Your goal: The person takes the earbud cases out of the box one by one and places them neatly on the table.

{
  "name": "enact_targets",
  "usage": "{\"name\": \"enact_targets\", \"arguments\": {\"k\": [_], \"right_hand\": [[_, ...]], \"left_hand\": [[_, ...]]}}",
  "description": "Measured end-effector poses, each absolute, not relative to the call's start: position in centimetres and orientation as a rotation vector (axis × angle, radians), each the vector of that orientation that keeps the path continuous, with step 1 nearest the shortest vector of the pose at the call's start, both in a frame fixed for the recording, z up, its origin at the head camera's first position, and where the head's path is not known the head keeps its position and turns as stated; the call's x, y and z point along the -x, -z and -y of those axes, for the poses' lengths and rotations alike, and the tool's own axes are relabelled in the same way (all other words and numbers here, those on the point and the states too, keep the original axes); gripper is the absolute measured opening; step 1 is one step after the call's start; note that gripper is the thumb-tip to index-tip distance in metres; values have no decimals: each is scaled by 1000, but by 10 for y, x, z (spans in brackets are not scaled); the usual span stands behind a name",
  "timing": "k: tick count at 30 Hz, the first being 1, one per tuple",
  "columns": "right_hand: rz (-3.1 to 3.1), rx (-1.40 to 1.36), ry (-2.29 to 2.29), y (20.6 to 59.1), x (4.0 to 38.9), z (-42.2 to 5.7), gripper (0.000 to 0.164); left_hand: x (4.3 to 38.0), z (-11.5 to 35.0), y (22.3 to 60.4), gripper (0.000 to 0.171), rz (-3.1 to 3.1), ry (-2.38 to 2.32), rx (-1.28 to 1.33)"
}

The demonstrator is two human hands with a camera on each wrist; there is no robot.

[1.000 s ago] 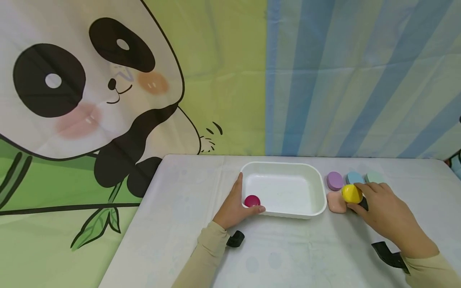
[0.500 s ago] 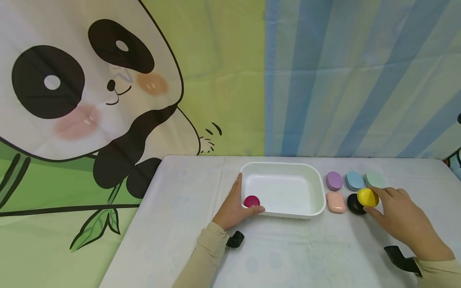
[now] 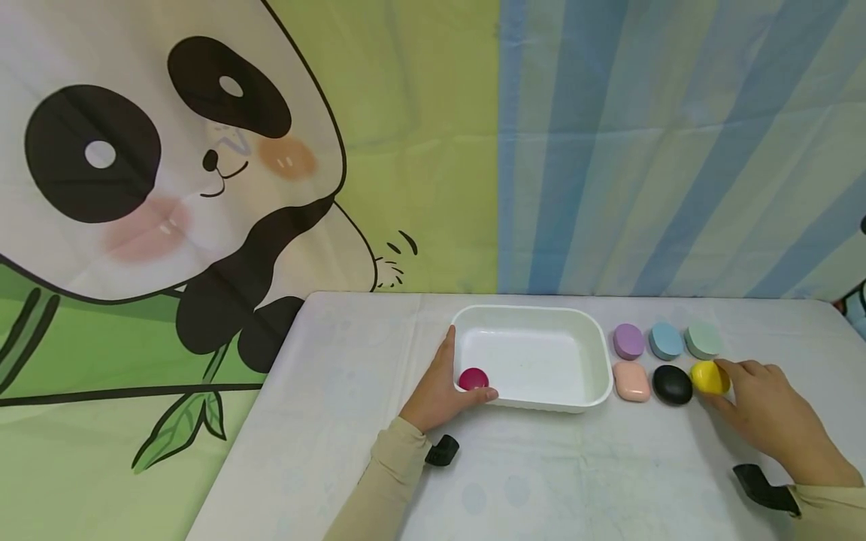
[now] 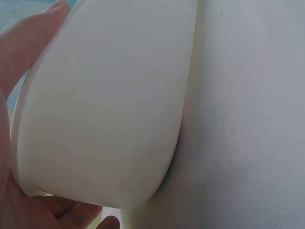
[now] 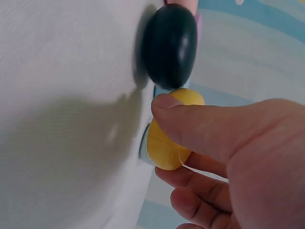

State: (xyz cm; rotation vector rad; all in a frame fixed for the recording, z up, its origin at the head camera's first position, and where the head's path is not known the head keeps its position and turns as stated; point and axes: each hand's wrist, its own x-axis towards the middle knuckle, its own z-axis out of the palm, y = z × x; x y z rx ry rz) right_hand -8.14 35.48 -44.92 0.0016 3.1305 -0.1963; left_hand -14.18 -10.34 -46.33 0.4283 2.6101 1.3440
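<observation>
My left hand (image 3: 433,392) grips the near left corner of a white plastic tray (image 3: 541,359), thumb over the front rim and fingers along the left side. In the left wrist view the tray's outer wall (image 4: 105,105) fills the middle. A dark pink round piece (image 3: 473,377) lies inside that corner. At the right, my right hand (image 3: 774,409) pinches a smooth yellow rounded piece (image 3: 707,377) between thumb and fingers. Just left of it sits a shiny black rounded piece (image 3: 673,385). Whether the yellow piece touches the table is unclear.
Behind stand a purple piece (image 3: 628,341), a blue piece (image 3: 666,341) and a pale green piece (image 3: 703,340) in a row. A peach squarish piece (image 3: 632,382) lies between tray and black piece. A patterned curtain (image 3: 419,150) hangs behind the white-covered table (image 3: 541,481).
My right hand has carried the yellow piece rightward, from over the black piece to its right side, and lower. The black piece is now uncovered. My left hand and the tray stay put.
</observation>
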Motion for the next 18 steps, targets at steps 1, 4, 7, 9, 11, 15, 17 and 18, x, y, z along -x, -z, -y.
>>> {"name": "enact_targets", "arguments": {"k": [1, 4, 7, 9, 11, 15, 17, 18], "right_hand": [[-3122, -5, 200, 451, 82, -356, 63], [-3093, -38, 201, 455, 84, -359, 63], [-3074, -49, 205, 460, 85, -362, 64], [-3075, -58, 203, 461, 86, -362, 64], [-3072, -63, 202, 462, 87, -362, 64], [-3062, -62, 199, 461, 89, -361, 64], [-3052, -48, 203, 461, 89, -362, 64], [-3050, -45, 206, 460, 89, -362, 63]], "left_hand": [[142, 103, 463, 128, -2608, -1345, -426], [141, 103, 463, 128, -2608, -1346, -427], [142, 103, 464, 127, -2614, -1335, -424], [142, 103, 464, 127, -2618, -1327, -422], [142, 103, 465, 127, -2624, -1315, -417], [143, 103, 465, 128, -2627, -1313, -413], [143, 103, 465, 128, -2627, -1315, -413], [143, 103, 466, 128, -2626, -1321, -416]]}}
